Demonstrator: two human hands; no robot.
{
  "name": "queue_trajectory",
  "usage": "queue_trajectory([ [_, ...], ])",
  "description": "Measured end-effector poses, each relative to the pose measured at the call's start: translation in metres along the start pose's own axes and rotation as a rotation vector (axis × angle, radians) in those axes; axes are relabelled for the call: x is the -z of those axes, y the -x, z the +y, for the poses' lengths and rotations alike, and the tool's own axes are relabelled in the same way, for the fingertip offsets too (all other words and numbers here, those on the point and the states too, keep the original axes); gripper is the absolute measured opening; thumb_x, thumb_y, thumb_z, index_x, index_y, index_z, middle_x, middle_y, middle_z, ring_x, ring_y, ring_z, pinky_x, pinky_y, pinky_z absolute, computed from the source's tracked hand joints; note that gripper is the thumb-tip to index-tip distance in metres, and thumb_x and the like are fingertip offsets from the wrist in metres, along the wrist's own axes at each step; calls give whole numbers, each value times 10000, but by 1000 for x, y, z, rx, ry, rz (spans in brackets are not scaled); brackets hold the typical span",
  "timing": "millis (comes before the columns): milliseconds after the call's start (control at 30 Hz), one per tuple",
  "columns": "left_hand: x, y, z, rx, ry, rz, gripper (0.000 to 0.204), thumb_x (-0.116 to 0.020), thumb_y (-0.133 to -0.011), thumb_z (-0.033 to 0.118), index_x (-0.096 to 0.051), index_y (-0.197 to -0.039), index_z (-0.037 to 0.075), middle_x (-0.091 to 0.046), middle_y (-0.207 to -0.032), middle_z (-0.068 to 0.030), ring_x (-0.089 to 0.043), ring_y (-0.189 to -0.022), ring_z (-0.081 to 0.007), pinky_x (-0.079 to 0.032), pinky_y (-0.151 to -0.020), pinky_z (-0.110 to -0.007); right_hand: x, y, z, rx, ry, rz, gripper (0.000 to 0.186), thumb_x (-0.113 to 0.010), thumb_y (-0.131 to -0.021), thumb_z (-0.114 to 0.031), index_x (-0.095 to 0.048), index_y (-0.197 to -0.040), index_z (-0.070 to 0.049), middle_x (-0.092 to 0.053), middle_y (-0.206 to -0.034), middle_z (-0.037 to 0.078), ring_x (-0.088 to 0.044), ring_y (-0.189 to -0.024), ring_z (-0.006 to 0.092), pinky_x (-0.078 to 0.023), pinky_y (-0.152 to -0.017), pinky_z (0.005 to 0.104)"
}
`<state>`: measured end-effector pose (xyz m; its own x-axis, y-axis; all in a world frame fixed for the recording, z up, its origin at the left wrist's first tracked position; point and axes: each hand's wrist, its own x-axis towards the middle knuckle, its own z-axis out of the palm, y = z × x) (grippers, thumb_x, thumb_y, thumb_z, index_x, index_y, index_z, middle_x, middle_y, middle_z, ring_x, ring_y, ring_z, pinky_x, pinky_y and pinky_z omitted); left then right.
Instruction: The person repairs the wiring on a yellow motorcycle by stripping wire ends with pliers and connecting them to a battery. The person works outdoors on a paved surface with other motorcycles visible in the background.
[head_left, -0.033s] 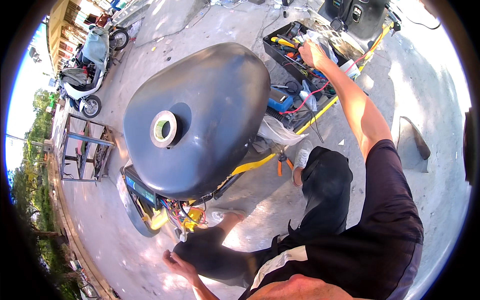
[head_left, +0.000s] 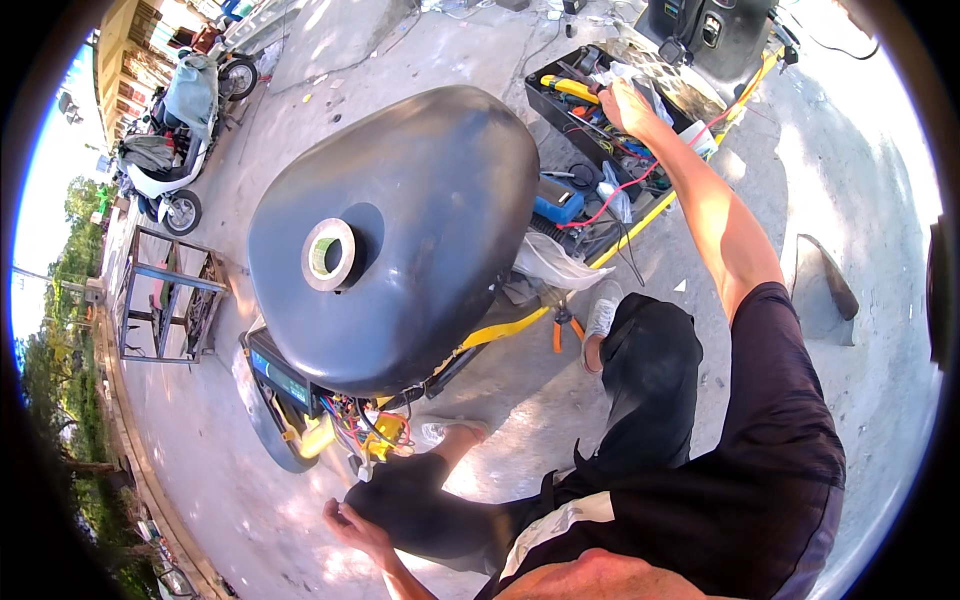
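My right hand (head_left: 624, 106) reaches down into a black toolbox (head_left: 540, 97) at the far right. Its fingers are closed around something dark that I cannot make out, beside a yellow-handled tool (head_left: 568, 87). Near my left knee, my left hand (head_left: 358, 530) hangs with loosely curled, parted fingers and nothing visible in it. A large smooth dark grey rounded seat-like piece (head_left: 430, 190) stands in front of me. A roll of tape (head_left: 343, 270) lies on its top. Below its near left side are a display panel (head_left: 278, 378) and bundled coloured wires (head_left: 385, 428).
Orange-handled pliers (head_left: 558, 336) lie on the concrete by my right shoe. Nearer than the toolbox are a blue device (head_left: 558, 200), a red wire (head_left: 622, 187) and a yellow bar (head_left: 640, 229). A metal frame (head_left: 170, 275) and parked scooters (head_left: 190, 110) stand to the left.
My right hand has shifted very slightly within the toolbox, and the yellow-handled tool beside it shows a little more. My left hand stays in place.
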<state>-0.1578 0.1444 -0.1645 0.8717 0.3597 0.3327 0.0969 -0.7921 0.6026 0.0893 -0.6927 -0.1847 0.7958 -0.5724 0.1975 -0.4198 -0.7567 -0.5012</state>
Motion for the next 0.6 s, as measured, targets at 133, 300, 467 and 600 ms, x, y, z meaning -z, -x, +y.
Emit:
queue_trajectory([
  [133,-2,0,3,8,15,-14,382,-550,-1123,238,-574,-1320,-88,-629,-1194,-180,-592,-1071,-269,-479,-975,-401,7,-6,12,-111,-389,215,509,-516,-1026,-467,-721,-1008,-1,-727,-980,216,-662,-925,346,-485,-901,455],
  [300,1,4,-34,-11,36,22,284,-596,-1103,173,-611,-1286,-44,-644,-1115,-110,-594,-989,-192,-494,-908,-337,49,29,-10,181,-760,359,366,-682,-1071,-341,-708,-1244,-19,-727,-1035,84,-657,-947,172,-503,-880,323],
  [467,-1,-9,-9,-11,364,66,174,-642,-1087,99,-655,-1232,4,-656,-1049,-29,-596,-939,-112,-502,-863,-274,122,87,5,12,-1041,401,455,-676,-1090,-400,-676,-1377,-45,-673,-948,-2,-606,-854,58,-500,-764,253],
  [600,17,-17,53,-84,528,92,174,-673,-1093,132,-661,-1225,20,-649,-1084,3,-578,-949,-66,-479,-825,-215,148,193,-26,78,-1114,244,538,-667,-1097,-347,-601,-1446,58,-721,-1214,130,-697,-1155,209,-552,-1006,340],
])
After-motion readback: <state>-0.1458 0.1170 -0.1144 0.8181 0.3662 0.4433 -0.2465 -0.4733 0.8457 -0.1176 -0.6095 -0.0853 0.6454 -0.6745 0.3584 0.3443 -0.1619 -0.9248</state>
